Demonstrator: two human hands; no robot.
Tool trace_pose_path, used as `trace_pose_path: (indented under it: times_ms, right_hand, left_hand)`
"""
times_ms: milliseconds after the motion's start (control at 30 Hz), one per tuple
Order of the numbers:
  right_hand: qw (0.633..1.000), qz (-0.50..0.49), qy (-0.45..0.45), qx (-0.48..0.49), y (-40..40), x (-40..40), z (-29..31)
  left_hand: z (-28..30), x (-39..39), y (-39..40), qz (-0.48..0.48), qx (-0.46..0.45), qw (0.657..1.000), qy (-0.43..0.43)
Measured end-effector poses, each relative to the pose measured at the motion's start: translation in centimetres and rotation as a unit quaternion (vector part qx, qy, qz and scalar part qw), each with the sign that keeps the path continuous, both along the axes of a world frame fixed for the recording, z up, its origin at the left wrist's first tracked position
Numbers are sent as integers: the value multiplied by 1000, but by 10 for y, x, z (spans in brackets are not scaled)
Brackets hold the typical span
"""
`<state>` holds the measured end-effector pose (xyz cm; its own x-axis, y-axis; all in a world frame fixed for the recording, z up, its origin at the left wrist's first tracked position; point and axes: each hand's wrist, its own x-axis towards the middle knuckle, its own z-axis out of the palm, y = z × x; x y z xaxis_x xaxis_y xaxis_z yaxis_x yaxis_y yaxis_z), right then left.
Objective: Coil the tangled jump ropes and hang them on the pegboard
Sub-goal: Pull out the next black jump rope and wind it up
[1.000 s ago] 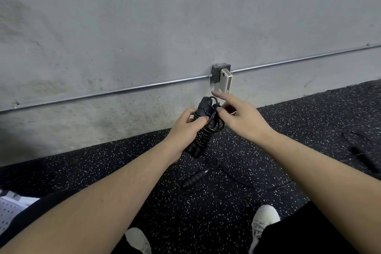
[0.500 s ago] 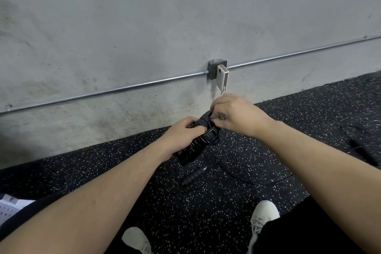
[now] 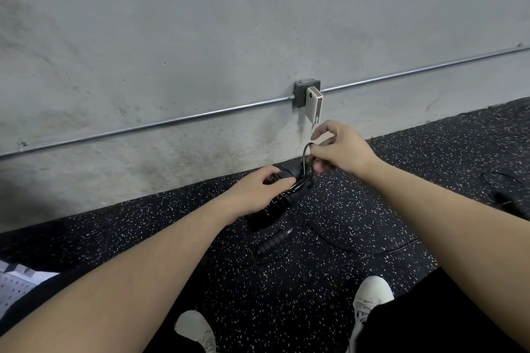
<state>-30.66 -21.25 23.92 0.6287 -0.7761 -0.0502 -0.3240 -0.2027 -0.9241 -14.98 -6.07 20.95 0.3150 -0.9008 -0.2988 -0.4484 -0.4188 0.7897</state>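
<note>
My left hand grips a black jump rope bundle, its handles wrapped with turns of thin cord, held over the speckled floor. Up and to the right of the bundle, my right hand pinches a loop of the black cord that rises from the bundle's top end. A second black handle lies on the floor just below the bundle, with its cord curving away to the right. A corner of the white pegboard shows at the lower left edge.
A concrete wall rises just ahead, with a metal conduit and a junction box holding a white device. Another dark rope lies on the floor at the far right. My white shoes stand on the black speckled mat.
My right hand has lifted off the bundle's top and moved up and right, drawing a loop of cord out with it. My left hand keeps its grip and has sunk slightly.
</note>
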Motion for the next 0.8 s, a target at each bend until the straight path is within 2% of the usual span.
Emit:
trace_pose_path:
  times_ms: [133, 267, 367, 533, 633, 800]
  right_hand:
    - [989, -53, -47, 126, -2, 9, -7]
    - [976, -105, -86, 169, -2, 19, -16]
    - [973, -116, -80, 184, -1, 26, -21]
    - [973, -53, -25, 223, -2, 40, -30]
    - [976, -38, 4, 216, -2, 52, -40]
    - [964, 63, 83, 244, 15, 78, -75]
  left_hand:
    - [-7, 6, -1, 27, -7, 999, 24]
    - [-9, 10, 2, 55, -5, 997, 59]
    - [-5, 16, 6, 74, 1, 996, 42]
    - [-21, 34, 24, 115, 19, 993, 29]
    - [-41, 54, 39, 176, 37, 983, 48]
    - [-74, 81, 60, 249, 76, 963, 64]
